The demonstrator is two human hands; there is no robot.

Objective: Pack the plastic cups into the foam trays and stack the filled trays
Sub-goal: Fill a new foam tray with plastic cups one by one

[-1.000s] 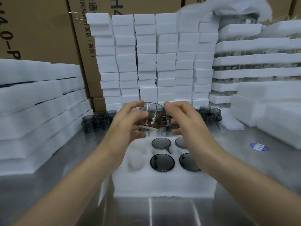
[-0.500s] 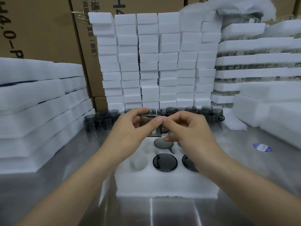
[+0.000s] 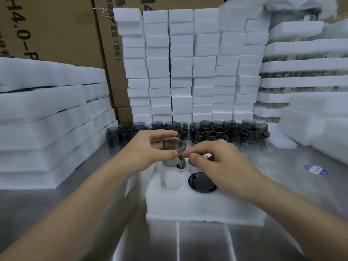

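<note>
A white foam tray (image 3: 205,206) lies on the steel table in front of me. My left hand (image 3: 150,147) holds a smoky grey plastic cup (image 3: 174,151) by its rim, low over a pocket at the tray's back left. My right hand (image 3: 216,159) pinches near the cup's handle, fingertips close to my left thumb. One seated cup (image 3: 202,182) shows its dark round base in the middle of the tray; others are hidden under my right hand. An empty pocket (image 3: 170,180) sits at the front left.
Several loose grey cups (image 3: 216,131) stand in rows behind the tray. Stacks of foam blocks (image 3: 188,68) rise at the back, foam sheets (image 3: 47,117) on the left, filled trays (image 3: 301,72) on the right. A blue sticker (image 3: 316,169) lies on the table.
Both hands have lowered the cup from above the tray down into its back left pocket. My right hand shifted from the cup's side to its handle.
</note>
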